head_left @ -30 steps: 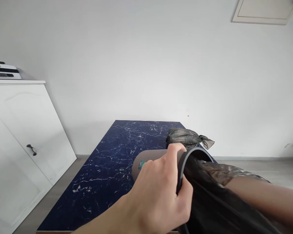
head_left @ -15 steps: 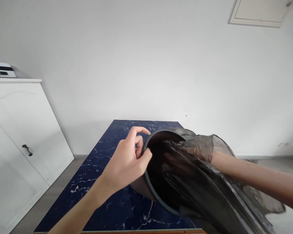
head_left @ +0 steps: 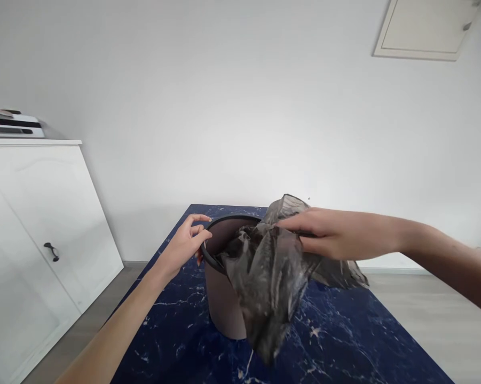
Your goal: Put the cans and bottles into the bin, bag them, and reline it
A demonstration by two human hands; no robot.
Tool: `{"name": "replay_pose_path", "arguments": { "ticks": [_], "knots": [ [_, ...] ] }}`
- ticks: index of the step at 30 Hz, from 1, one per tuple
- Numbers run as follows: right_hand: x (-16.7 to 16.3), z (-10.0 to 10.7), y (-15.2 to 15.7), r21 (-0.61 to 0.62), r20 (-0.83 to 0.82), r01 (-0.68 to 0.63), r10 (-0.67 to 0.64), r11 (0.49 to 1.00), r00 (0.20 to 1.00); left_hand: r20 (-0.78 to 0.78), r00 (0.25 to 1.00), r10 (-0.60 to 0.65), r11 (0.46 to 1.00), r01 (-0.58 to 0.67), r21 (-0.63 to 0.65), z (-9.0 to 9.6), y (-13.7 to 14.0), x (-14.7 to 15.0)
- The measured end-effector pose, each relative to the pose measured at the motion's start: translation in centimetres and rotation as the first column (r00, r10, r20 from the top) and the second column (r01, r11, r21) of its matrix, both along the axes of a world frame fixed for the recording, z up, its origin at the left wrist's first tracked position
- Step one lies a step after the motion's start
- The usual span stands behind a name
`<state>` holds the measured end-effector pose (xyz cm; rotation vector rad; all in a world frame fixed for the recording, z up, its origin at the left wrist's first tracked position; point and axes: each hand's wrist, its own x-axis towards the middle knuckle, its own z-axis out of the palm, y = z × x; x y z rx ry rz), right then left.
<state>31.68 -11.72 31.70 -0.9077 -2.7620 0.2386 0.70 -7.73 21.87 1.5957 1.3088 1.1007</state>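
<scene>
A round trash can (head_left: pixel 225 306) with a dark rim stands upright on the blue marbled table (head_left: pixel 176 330). My left hand (head_left: pixel 186 242) grips the left side of its rim, thumb over the edge. A thin black trash bag (head_left: pixel 266 277) lies bunched over the right part of the opening, with some of it inside and folds hanging down the front and out to the right. My right hand (head_left: pixel 330 232) is on the bag above the right rim; its fingertips are partly hidden in the plastic, so its hold cannot be made out.
A white cabinet (head_left: pixel 36 224) with a black handle (head_left: pixel 51 252) stands at the left, with a stack of items (head_left: pixel 12 125) on top. Behind the table is a white wall (head_left: pixel 192 106) with a panel door (head_left: pixel 422 26) high at the right.
The trash can has gone from tilted toward me to upright on the table. My right hand has come out from inside the bag and now lies on its outside. My left hand stays on the rim.
</scene>
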Motion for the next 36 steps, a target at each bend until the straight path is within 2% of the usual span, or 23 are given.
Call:
{"name": "replay_pose_path", "arguments": {
  "ticks": [3, 5, 6, 7, 9, 10, 11, 13, 16, 18, 20, 22, 24, 26, 29, 32, 36],
  "knots": [
    [0.4, -0.1, -0.4, -0.098, 0.059, 0.046, -0.040, 0.994, 0.997, -0.056, 0.998, 0.017, 1.000, -0.017, -0.002, -0.9, 0.6, -0.7],
    [1.0, -0.5, -0.8, -0.056, 0.037, 0.111, -0.109, 0.992, 0.993, -0.178, 0.982, 0.057, 0.997, -0.048, 0.052, -1.1, 0.6, -1.0],
    [1.3, -0.8, -1.1, -0.023, 0.019, 0.137, -0.137, 0.990, 0.990, -0.241, 0.964, 0.113, 0.989, -0.084, 0.125, -0.9, 0.4, -1.0],
    [1.7, -1.1, -1.4, 0.013, -0.001, 0.157, -0.157, 0.988, 0.988, -0.279, 0.942, 0.189, 0.965, -0.126, 0.228, -0.5, 0.1, -0.9],
    [2.2, -2.0, -2.2, 0.091, -0.041, 0.168, -0.165, 0.981, 0.985, -0.237, 0.913, 0.331, 0.870, -0.199, 0.450, 1.0, -1.2, -0.4],
    [2.3, -2.4, -2.6, 0.138, -0.058, 0.164, -0.157, 0.977, 0.986, -0.175, 0.916, 0.360, 0.816, -0.219, 0.535, 2.0, -2.1, 0.1],
    [2.3, -2.9, -3.0, 0.192, -0.071, 0.156, -0.145, 0.969, 0.987, -0.119, 0.933, 0.338, 0.792, -0.214, 0.572, 3.2, -3.2, 0.6],
    [2.3, -3.7, -3.9, 0.335, -0.088, 0.143, -0.121, 0.931, 0.989, -0.132, 0.958, 0.253, 0.794, -0.128, 0.594, 5.5, -5.6, 1.7],
    [2.3, -4.6, -5.1, 0.550, -0.070, 0.131, -0.111, 0.825, 0.991, -0.264, 0.946, 0.190, 0.775, 0.021, 0.631, 8.2, -8.6, 3.4],
    [2.2, -5.0, -5.5, 0.637, -0.054, 0.139, -0.136, 0.758, 0.989, -0.374, 0.901, 0.217, 0.751, 0.091, 0.654, 9.0, -9.6, 4.3],
    [2.1, -5.3, -5.6, 0.676, -0.052, 0.154, -0.163, 0.720, 0.985, -0.474, 0.839, 0.266, 0.741, 0.136, 0.657, 9.1, -9.4, 4.7],
    [1.7, -5.6, -5.5, 0.677, -0.045, 0.146, -0.157, 0.722, 0.987, -0.557, 0.772, 0.305, 0.760, 0.155, 0.631, 8.9, -8.4, 4.6],
    [1.0, -5.8, -5.5, 0.640, -0.056, 0.121, -0.110, 0.759, 0.992, -0.609, 0.721, 0.330, 0.788, 0.144, 0.598, 8.6, -7.0, 4.1],
    [0.1, -6.0, -6.0, 0.578, -0.102, 0.095, -0.043, 0.811, 0.994, -0.632, 0.695, 0.344, 0.815, 0.113, 0.568, 8.2, -5.9, 3.3],
    [-1.2, -6.5, -7.3, 0.497, -0.166, 0.049, 0.040, 0.866, 0.985, -0.622, 0.694, 0.364, 0.843, 0.039, 0.537, 7.4, -5.2, 2.4],
    [-2.4, -7.9, -8.5, 0.505, -0.126, -0.015, 0.091, 0.863, 0.988, -0.570, 0.707, 0.419, 0.838, -0.061, 0.542, 6.6, -5.5, 1.8],
    [-3.7, -12.3, -8.2, 0.536, -0.054, -0.074, 0.122, 0.841, 0.991, -0.465, 0.759, 0.455, 0.811, -0.138, 0.569, 5.9, -5.6, 1.1]
  ]
}}
